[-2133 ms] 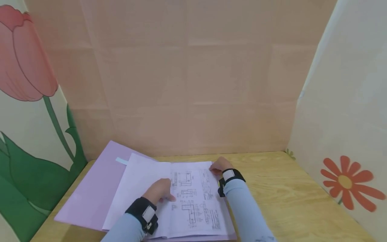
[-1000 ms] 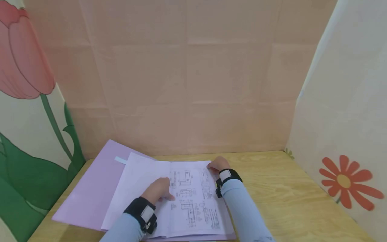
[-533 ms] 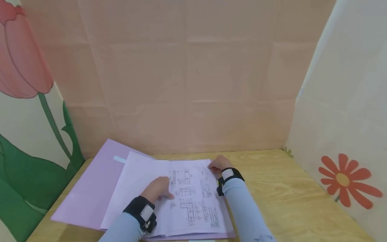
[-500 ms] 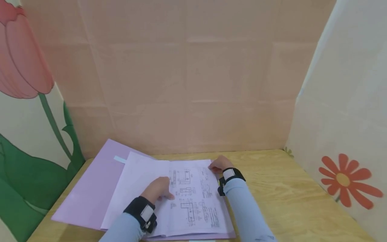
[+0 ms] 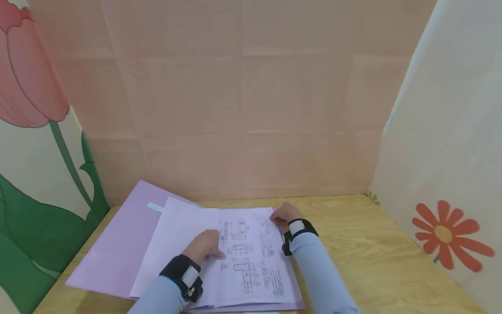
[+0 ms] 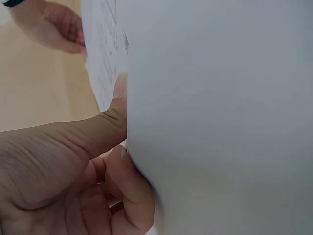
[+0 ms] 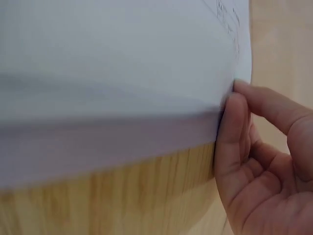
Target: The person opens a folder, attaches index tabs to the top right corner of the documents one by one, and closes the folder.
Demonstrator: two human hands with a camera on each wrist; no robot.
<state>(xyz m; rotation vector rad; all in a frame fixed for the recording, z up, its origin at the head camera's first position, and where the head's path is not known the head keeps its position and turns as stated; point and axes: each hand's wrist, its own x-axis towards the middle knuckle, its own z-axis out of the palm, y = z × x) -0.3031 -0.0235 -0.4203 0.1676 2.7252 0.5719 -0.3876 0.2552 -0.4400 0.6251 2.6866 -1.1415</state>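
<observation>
Printed sheet [image 5: 256, 250] seemingly between right fingers [image 7: 233, 120].

A yellowish wood-grained table [image 5: 376, 253] carries a lilac folder [image 5: 113, 248], spread over its left and middle.

The folder [image 5: 111, 250] is lilac, the sheet [image 5: 256, 257] white with seemingly black drawings [image 5: 246, 267], the table [image 5: 353, 244] wood-grained yellow.
</observation>
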